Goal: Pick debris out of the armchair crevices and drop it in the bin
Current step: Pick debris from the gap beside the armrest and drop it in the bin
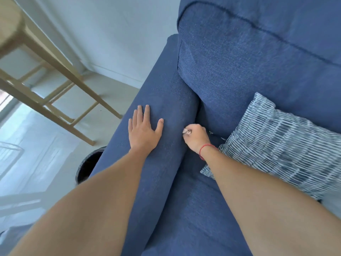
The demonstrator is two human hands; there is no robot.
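A blue fabric armchair fills the right of the head view. My left hand lies flat and open on its left armrest. My right hand, with a red string at the wrist, is closed at the crevice between armrest and seat, pinching a small pale scrap of debris. More small bits lie in the crevice beside it. A dark patterned bin stands on the floor left of the armrest, partly hidden by my left forearm.
A blue-and-white striped cushion rests on the seat right of my right hand. A wooden table or stool frame stands on the pale floor to the left. A wire object sits at the far left edge.
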